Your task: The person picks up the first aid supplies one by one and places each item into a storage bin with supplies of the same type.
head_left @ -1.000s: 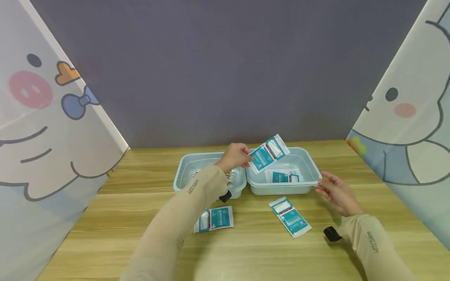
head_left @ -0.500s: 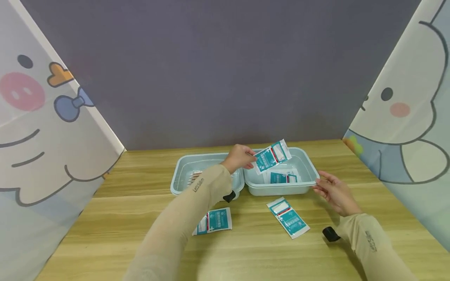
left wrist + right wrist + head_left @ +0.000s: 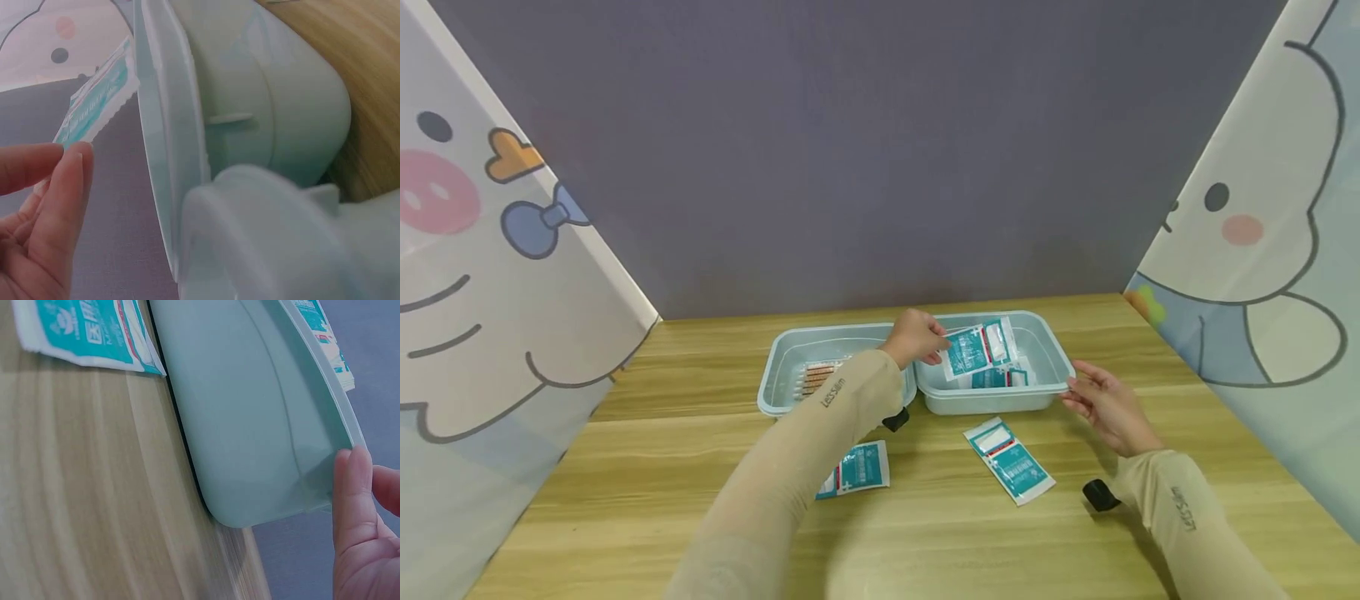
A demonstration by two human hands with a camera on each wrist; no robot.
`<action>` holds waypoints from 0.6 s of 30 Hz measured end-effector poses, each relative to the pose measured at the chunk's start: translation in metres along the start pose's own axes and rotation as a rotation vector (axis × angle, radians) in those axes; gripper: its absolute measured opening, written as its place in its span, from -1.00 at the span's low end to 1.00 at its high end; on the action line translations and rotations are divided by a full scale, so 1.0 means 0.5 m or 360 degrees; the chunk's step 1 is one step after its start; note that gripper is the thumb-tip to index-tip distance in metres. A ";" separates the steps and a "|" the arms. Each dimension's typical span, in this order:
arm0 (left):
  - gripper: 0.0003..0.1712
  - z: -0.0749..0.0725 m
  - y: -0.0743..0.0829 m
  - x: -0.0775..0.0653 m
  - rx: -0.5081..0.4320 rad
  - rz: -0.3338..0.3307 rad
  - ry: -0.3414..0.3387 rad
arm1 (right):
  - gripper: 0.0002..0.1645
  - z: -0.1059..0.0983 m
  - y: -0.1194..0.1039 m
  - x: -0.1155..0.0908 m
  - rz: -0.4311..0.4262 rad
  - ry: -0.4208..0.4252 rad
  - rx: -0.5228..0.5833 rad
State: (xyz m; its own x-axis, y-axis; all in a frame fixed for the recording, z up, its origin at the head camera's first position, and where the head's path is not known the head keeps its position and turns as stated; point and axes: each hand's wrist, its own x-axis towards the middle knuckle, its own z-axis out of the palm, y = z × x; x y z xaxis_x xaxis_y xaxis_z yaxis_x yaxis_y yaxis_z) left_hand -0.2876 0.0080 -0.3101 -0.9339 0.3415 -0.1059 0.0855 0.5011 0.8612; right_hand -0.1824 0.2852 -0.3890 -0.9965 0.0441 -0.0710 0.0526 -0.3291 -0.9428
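In the head view my left hand (image 3: 913, 336) pinches one end of a flat teal-and-white sealed packet (image 3: 967, 352) between thumb and fingers. The packet hangs tilted over the right pale blue plastic bin (image 3: 992, 402), overlapping another teal packet (image 3: 991, 379) that lies inside. At that bin's front right corner, my right hand (image 3: 1108, 410) grips the rim with thumb and fingertips. The right wrist view shows the thumb and a finger (image 3: 354, 494) right at the rim. In the left wrist view the held packet (image 3: 103, 100) sticks out beyond the fingertips.
A second pale blue bin (image 3: 769, 379) stands close against the first on the left, with brown-and-white thin sticks (image 3: 815, 379) in it, partly behind my left forearm. Two similar packets lie in front on the wooden table, a left packet (image 3: 867, 467) and a right packet (image 3: 1009, 460).
The left hand has lowered the packet and moved it slightly right relative to the bins, down toward the bin's inside. The right hand keeps its hold on the rim.
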 end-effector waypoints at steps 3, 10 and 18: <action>-0.91 -0.002 -0.002 0.004 0.0025 -0.0010 0.0026 | -0.74 -0.001 0.000 0.000 -0.0015 -0.0002 0.0019; -0.85 -0.013 -0.014 0.011 0.0023 -0.0054 0.0121 | -0.76 -0.001 0.005 0.001 -0.0061 -0.0029 0.0027; -0.78 -0.012 -0.016 0.012 0.0047 -0.0060 0.0084 | -0.76 -0.004 0.007 0.003 -0.0056 -0.0040 -0.0001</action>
State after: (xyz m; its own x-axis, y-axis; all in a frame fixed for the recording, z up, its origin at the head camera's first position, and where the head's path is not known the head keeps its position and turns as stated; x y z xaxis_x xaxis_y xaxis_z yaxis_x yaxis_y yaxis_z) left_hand -0.2962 0.0012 -0.3147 -0.9535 0.2803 -0.1109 0.0597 0.5361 0.8421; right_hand -0.1837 0.2861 -0.3933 -0.9990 0.0322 -0.0297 0.0175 -0.3271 -0.9448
